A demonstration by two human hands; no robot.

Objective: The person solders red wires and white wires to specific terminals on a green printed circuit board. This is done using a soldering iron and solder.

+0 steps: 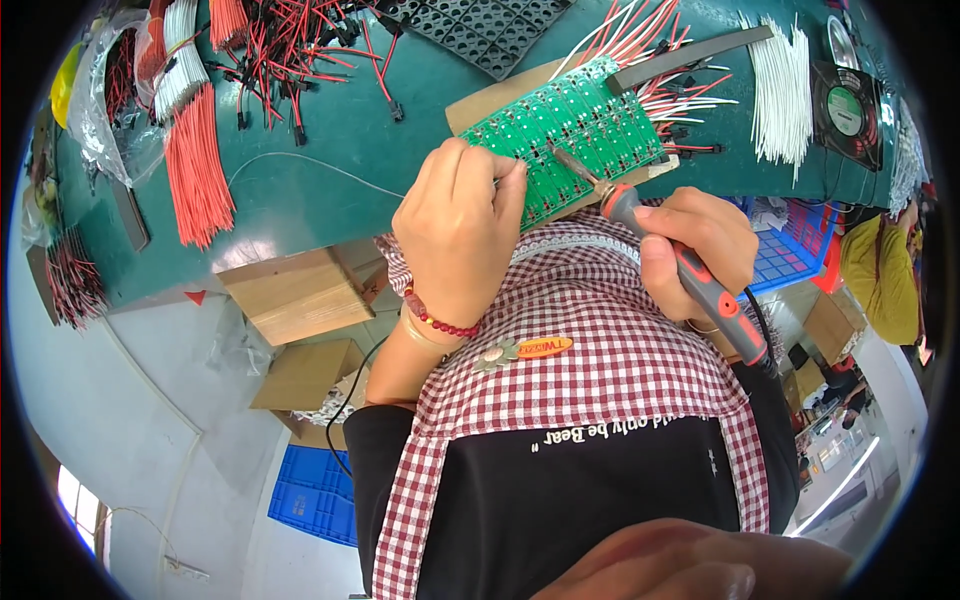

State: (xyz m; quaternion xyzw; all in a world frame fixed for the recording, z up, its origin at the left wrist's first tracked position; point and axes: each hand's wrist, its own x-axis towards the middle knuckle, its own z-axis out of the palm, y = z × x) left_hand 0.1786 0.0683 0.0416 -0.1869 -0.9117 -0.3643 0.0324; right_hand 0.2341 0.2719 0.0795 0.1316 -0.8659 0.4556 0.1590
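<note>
A green circuit board panel (540, 120) lies on a light wooden board (468, 110) near the table's front edge. My right hand (705, 240) grips a soldering iron (725, 305) with a grey and red handle. Its metal tip rests at or just above the middle of the panel; exact contact is too small to tell. Over the panel's left part, my left hand (460, 225) is closed in a pinch. Thin solder wire (310, 158) runs into it from the left, and the fingers hide its end. Red and white wires (640, 30) extend from the panel's far side, under a dark flat bar (690, 60).
On the green table (290, 200) lie bundles of red wires (198, 170), white wires (780, 95) and black-connector leads (290, 60). A black grid mat (480, 30) sits at the back, a small fan (848, 115) at right. Below are cardboard boxes (295, 300) and blue crates (312, 495).
</note>
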